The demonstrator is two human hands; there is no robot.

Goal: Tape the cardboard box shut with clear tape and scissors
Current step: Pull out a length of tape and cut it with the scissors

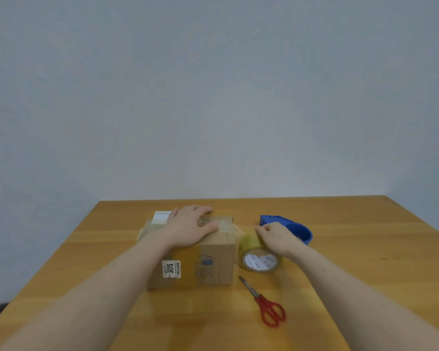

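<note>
Red-handled scissors [265,304] lie unused at front. Left hand [190,228], fingers flat, presses cardboard box [203,262]; right hand [276,238] grips tape roll [260,259] beside it. Taping underway; cutting likely next.

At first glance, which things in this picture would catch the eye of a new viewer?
Probably the two bare arms reaching in: the left hand presses flat on top of the cardboard box at the table's middle, and the right hand holds the roll of clear tape just right of it. The red-handled scissors lie nearer the viewer, and a blue tape dispenser sits behind the right hand.
</note>
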